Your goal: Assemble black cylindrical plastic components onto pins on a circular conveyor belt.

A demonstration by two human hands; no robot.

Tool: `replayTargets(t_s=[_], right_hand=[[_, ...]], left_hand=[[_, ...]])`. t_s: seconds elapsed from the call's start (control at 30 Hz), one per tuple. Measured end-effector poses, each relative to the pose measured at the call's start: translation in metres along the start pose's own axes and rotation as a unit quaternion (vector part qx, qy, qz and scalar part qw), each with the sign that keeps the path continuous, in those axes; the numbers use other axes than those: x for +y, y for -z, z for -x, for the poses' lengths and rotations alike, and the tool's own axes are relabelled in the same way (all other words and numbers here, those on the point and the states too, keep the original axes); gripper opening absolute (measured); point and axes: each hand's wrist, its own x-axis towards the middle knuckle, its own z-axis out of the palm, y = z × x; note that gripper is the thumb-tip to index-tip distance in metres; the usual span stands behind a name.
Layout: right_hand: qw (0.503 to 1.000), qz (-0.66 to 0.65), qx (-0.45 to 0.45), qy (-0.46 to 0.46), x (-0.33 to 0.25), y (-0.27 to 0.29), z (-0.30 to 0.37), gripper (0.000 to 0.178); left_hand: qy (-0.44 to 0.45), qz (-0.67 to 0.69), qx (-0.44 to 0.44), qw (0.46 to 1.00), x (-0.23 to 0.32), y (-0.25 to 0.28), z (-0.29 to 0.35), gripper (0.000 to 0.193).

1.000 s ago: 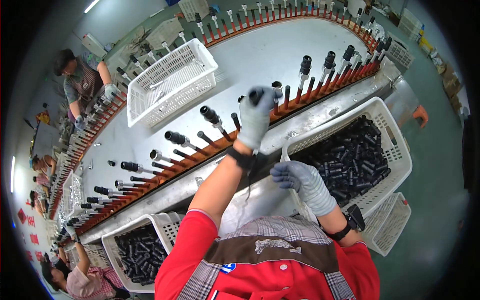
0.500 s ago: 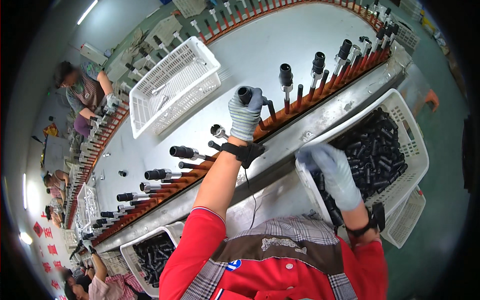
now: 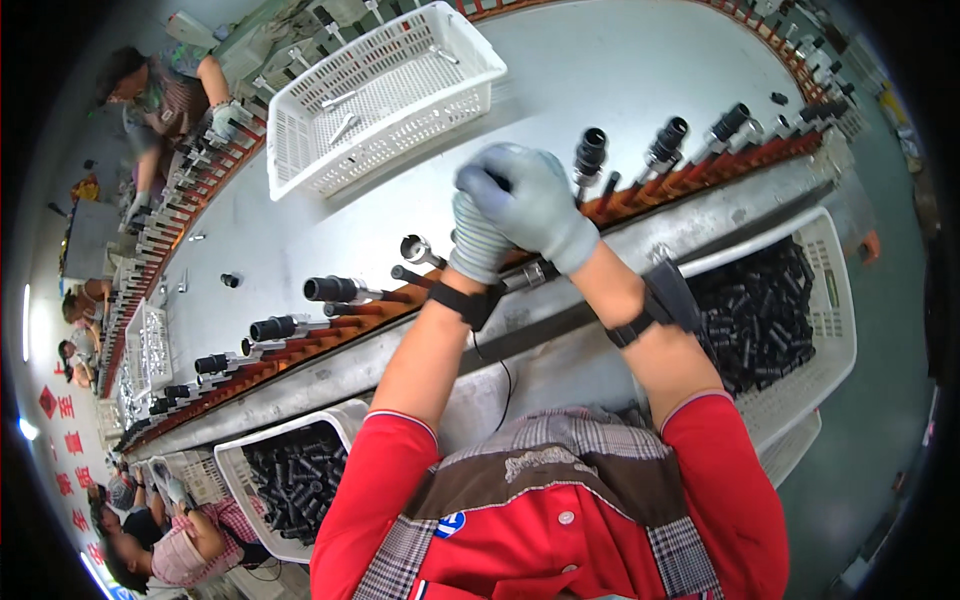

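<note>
Cupping grey-gloved right hand (image 3: 540, 205) over striped grey-gloved left hand (image 3: 478, 242), both curled, contents hidden, can't tell grip, with black-topped silver metal cylindrical fitting (image 3: 590, 153) just right, which a wide right-hand swing could knock.

Your gloves (image 3: 545, 205) look like matt knitted cloth above the smooth, softly glossy metal table (image 3: 640, 70), with a matt white plastic basket (image 3: 410, 135) on it and ribbed black plastic fittings (image 3: 760, 325) beside it.
</note>
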Motion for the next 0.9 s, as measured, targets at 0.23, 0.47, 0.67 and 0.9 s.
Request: replayTargets(t_s=[0.23,0.47,0.67,0.9], right_hand=[[0.998,0.035,-0.06,-0.001,-0.018,-0.067,0.009,0.03],[0.983,-0.11,-0.068,-0.126,-0.011,0.127,0.15,0.035],[0.747,0.39,-0.009,-0.538,0.216,0.34,0.337,0.048],[0.59,0.449,-0.295,-0.603,0.294,0.318,0.384,0.035]], left_hand=[[-0.059,0.015,0.032,0.998,-0.039,0.052,0.033,0.016],[0.127,0.271,0.045,0.953,0.008,0.065,0.044,0.013],[0.133,0.132,0.134,0.973,0.037,0.069,0.064,0.042],[0.149,-0.033,0.191,0.97,0.093,0.066,0.128,0.065]])
